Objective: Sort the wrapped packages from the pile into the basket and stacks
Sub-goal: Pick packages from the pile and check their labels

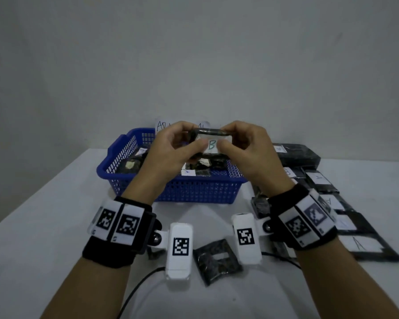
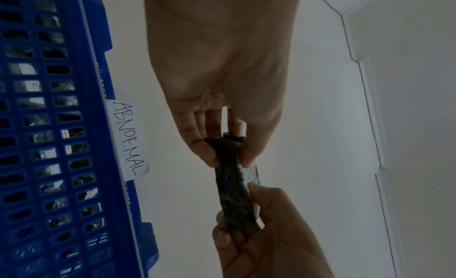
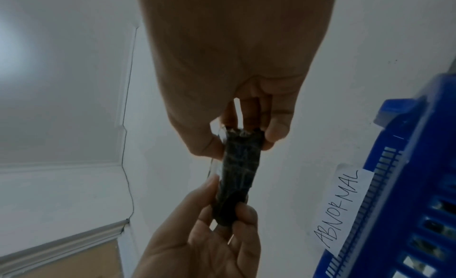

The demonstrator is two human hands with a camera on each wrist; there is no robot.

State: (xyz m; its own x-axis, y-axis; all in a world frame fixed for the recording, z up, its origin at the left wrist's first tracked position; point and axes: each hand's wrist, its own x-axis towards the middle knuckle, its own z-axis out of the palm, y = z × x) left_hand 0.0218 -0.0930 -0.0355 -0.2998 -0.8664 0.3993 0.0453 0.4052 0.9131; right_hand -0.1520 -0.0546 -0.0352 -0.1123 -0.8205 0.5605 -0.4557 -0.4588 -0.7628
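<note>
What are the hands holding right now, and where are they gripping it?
A dark wrapped package labelled B, pinched at its two ends: left hand on one, right hand on the other.

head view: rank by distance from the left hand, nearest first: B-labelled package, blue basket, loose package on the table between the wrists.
1. B-labelled package: in the left hand, held together with the right hand.
2. Blue basket: directly under and behind the hand.
3. Loose package: on the table, near side, between the wrists.
</note>
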